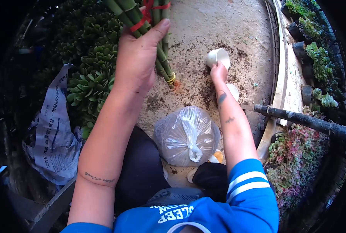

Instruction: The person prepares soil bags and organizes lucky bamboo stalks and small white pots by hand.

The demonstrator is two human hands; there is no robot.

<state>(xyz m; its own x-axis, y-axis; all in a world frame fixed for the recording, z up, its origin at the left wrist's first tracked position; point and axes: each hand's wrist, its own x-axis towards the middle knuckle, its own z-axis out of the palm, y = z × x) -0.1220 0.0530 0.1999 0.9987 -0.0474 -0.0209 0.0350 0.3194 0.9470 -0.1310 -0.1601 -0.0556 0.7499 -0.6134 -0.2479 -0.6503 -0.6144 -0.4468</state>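
My left hand (138,58) is closed around a bundle of green bamboo stalks (162,58), which runs off the top edge. Red ribbon (146,13) wraps the stalks near my thumb, and a yellow tie (172,79) binds their lower end, where reddish roots (176,84) show. On the right, my right hand (218,73) grips a white pot (211,58) tipped on its side at the ground. A second round white thing (232,91) is partly hidden by my right forearm. Between my legs sits a knotted clear plastic bag (169,138) full of grey-brown material.
Leafy succulents (91,77) crowd the left side, beside a crumpled printed sheet (52,132). Dark bits of soil (204,87) litter the concrete floor (219,23). A black pipe (293,116) juts in from the right, with potted plants (316,58) and reddish-green plants (297,151) around it.
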